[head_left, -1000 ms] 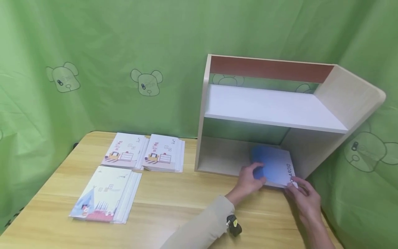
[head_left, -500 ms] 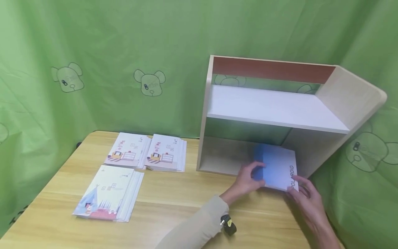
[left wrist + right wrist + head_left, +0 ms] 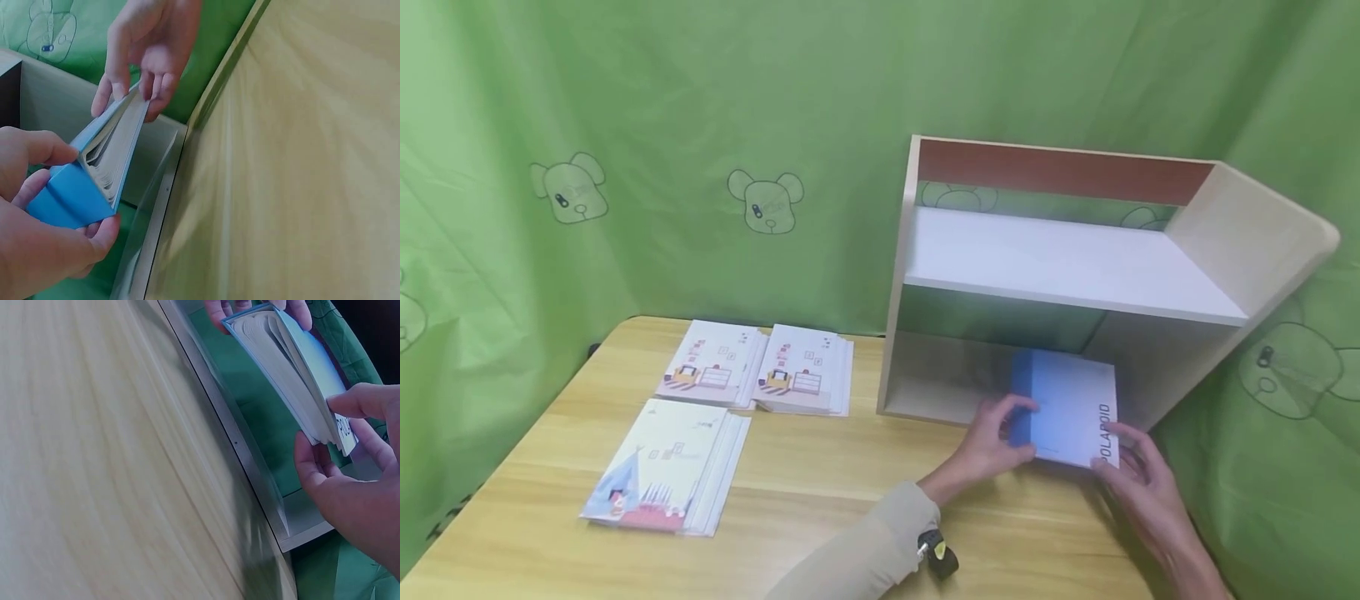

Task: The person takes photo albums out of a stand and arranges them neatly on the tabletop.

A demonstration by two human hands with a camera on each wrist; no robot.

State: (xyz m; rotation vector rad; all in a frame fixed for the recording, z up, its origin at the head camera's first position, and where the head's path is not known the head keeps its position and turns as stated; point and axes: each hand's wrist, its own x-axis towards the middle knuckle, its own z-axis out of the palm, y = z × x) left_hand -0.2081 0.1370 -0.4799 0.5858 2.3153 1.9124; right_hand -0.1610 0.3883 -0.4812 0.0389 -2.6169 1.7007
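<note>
A blue-and-white photo album (image 3: 1071, 404) marked "POLAROID" is at the front of the shelf unit's lower compartment, cover facing up. My left hand (image 3: 988, 446) grips its blue spine side, thumb and fingers on opposite faces. My right hand (image 3: 1150, 487) pinches the opposite edge near the lettering. The left wrist view shows the album (image 3: 78, 197) with its pages slightly fanned between the covers. From the right wrist, the album (image 3: 294, 369) appears held off the compartment floor, its underside visible beneath the right fingers (image 3: 306, 462).
The wooden shelf unit (image 3: 1255, 242) has a white upper shelf (image 3: 1067, 258) above both hands. Three pale illustrated albums lie at left on the table (image 3: 820, 533): two at the back (image 3: 711, 362) (image 3: 801, 367) and one nearer (image 3: 655, 467). Green curtain (image 3: 662, 250) surrounds everything.
The album has come slightly forward and its front edge sits a little lower in view, both hands still holding it. The head view has shifted slightly.
</note>
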